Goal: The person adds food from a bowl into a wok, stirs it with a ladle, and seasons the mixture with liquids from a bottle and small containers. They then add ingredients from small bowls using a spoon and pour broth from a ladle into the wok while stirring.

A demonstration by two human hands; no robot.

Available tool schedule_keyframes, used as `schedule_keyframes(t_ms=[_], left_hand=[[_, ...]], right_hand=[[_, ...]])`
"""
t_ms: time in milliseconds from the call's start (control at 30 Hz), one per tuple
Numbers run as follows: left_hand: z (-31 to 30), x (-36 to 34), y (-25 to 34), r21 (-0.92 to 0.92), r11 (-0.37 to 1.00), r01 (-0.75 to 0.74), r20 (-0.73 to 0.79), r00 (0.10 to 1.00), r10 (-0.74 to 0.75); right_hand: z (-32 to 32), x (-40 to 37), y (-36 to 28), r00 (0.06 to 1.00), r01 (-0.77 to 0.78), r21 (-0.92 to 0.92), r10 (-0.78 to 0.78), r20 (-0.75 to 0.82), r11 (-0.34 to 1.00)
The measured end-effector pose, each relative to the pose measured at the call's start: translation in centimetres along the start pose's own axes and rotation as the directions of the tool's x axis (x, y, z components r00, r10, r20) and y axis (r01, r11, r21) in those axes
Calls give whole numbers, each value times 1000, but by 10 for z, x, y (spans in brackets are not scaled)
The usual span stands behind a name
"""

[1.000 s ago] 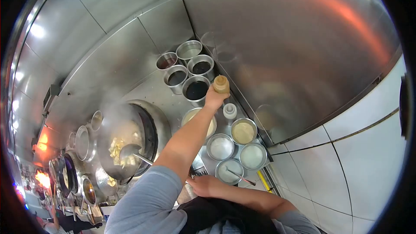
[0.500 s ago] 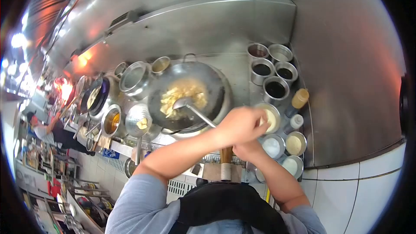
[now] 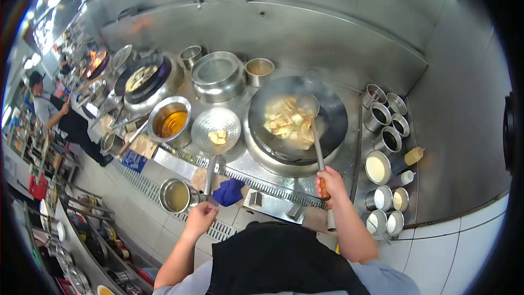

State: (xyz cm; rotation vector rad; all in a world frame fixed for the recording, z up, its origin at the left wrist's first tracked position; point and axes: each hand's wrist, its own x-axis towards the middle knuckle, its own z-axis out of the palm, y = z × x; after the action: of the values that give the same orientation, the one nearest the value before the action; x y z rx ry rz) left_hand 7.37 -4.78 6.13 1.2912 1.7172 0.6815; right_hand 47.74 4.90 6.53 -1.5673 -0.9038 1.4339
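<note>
Standing at far left, a co-worker [image 3: 68,123] in a dark apron appears small, amid clutter too tiny to sort out. Next comes a pot of orange liquid [image 3: 162,111], then, lower, a steel pot of cloudy liquid [image 3: 166,190]. Just beside that is the left hand [image 3: 201,217], fingers curled inward; whether they hold anything cannot be told. A perforated strainer [image 3: 206,120] bears pale yellow pieces [image 3: 218,136], and a bunched blue cloth [image 3: 228,192] lies beside its handle. Right of these, a dark wok [image 3: 335,110] sits on the range, holding pale sliced food [image 3: 289,123] softened by steam. A ladle [image 3: 318,146] slants down from it, its bowl amid the food's right edge, its wooden end grasped by the right hand [image 3: 332,184], whose palm is hidden. Farther right stand metal containers [image 3: 379,143] and two squeeze bottles [image 3: 413,155]; dark lens edges cut off the corners.
</note>
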Motion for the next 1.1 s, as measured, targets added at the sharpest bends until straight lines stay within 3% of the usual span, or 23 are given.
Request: schedule_keyframes(t_ms=[33,67,100,133,200,233,267,300,333,400,433,467,533,600,667,700,733,767,800,867,900,967,1100], left_hand=[[-6,3,-16,-24,999,31,-16,999,-31],[-10,5,-30,-47,997,59,-30,998,-60],[-12,7,-40,-65,996,62,-32,997,-64],[-15,11,-49,-55,995,85,-26,996,-87],[-24,25,-71,-48,994,97,-20,995,-98],[-28,33,-82,-6,998,68,-84,994,-68],[-30,39,-93,38,998,43,-145,989,-37],[-33,43,-91,-18,991,136,-196,971,-137],[-35,51,-99,-25,991,130,-190,973,-132],[-35,73,-130,-105,970,221,-196,951,-238],[-32,79,-136,-188,954,235,-148,953,-264],[-30,83,-142,-184,956,230,-140,956,-257],[-27,79,-124,-337,857,389,94,920,-380],[-19,80,-120,-290,869,402,117,916,-384],[-17,81,-113,-334,839,430,165,903,-397],[-14,82,-116,-368,834,411,171,912,-374],[-14,81,-114,-367,832,416,180,909,-376],[-15,81,-110,-363,829,426,193,905,-380],[-15,81,-107,-358,827,433,205,901,-383],[-13,85,-114,-375,818,436,219,899,-379],[-13,87,-115,-380,817,434,223,900,-375],[-12,87,-112,-391,814,430,217,903,-372],[-11,88,-108,-389,830,400,156,916,-369]], right_hand=[[10,-5,-5,982,-149,432,81,172,889],[18,-8,-9,933,-329,743,79,352,583],[19,-7,-17,883,-440,816,17,468,374],[20,-11,-24,867,-474,828,-4,498,300],[22,-25,-39,927,-325,663,90,363,675],[24,-29,-48,930,-317,660,86,358,682],[25,-32,-57,978,-152,387,82,192,909],[26,-32,-63,999,-15,34,14,32,999],[23,-23,-65,1000,-11,29,10,24,1000],[18,0,-66,974,151,-360,-201,-106,921],[22,2,-78,966,113,-489,-211,-149,865],[24,10,-78,964,109,-487,-211,-160,867],[24,35,-66,974,90,-471,-176,-142,877],[23,36,-57,985,64,-437,-127,-117,897],[22,21,-52,998,58,-463,-57,16,885],[18,8,-51,996,70,-623,-88,2,779],[7,-1,-45,997,62,-626,-82,-4,777],[-9,-9,-40,950,183,-877,-309,42,445],[-23,-17,-38,859,210,-977,-482,173,23],[-36,-45,-56,886,64,-990,-449,114,-124],[-43,-56,-62,887,62,-990,-449,113,-126],[-51,-78,-72,852,-94,-945,-516,87,-314],[-37,-136,-90,869,-112,-978,-496,-10,-176]])
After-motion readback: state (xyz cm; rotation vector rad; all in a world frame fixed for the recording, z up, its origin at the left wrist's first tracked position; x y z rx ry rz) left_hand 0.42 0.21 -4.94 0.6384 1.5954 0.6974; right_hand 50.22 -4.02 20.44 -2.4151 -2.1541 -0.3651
